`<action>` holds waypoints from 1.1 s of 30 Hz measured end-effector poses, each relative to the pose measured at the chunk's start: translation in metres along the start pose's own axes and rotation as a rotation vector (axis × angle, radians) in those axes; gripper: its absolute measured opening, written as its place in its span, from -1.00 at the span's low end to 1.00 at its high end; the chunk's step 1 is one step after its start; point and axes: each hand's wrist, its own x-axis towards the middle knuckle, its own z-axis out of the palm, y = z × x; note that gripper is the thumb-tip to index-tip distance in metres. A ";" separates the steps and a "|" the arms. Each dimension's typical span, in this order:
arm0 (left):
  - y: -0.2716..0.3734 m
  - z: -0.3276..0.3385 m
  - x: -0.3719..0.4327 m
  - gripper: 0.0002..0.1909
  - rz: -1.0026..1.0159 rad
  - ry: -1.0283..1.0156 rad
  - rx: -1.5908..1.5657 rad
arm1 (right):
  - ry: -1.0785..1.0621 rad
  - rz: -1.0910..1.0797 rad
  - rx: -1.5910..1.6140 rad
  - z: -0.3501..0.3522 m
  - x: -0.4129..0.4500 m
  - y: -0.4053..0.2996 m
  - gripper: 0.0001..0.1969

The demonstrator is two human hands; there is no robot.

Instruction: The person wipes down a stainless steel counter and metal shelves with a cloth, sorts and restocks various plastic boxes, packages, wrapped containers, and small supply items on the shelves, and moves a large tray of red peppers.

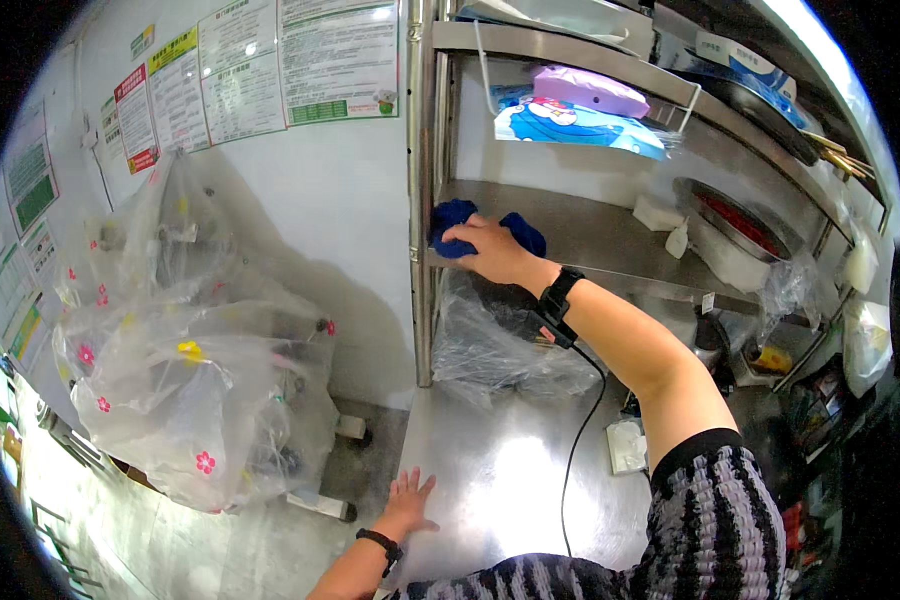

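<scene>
My right hand [495, 251] grips a dark blue cloth [525, 234] and presses it on the left end of a stainless steel shelf [592, 240], next to the upright post [422, 195]. Part of the cloth bunches out on both sides of the hand. A black strap with a cable [604, 375] circles the right wrist. Lower down, my left hand [407, 501] rests with fingers spread at the left edge of the steel tabletop [480, 465]. Nothing is in it.
Clear plastic sheeting [487, 352] lies below the shelf. Farther right on the shelf stands a metal bowl [735, 217] with red contents. Packs of tissues [589, 94] hang above. A tissue packet [627, 447] lies on the tabletop. At left, flowered plastic [187, 405] covers something bulky.
</scene>
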 end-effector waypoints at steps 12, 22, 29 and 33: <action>0.004 -0.013 0.000 0.09 -0.003 -0.091 0.021 | 0.139 0.297 0.963 -0.077 -0.074 -0.030 -0.68; 0.009 -0.019 0.009 0.06 0.022 -0.153 0.031 | 0.426 0.646 -0.092 -0.141 -0.192 0.141 -0.53; 0.000 -0.011 -0.001 0.07 0.002 -0.162 -0.017 | 0.182 0.694 -0.285 -0.099 -0.127 0.087 -0.35; 0.005 -0.014 0.003 0.07 -0.012 -0.165 -0.004 | 0.177 0.670 -0.388 -0.087 -0.110 0.074 -0.30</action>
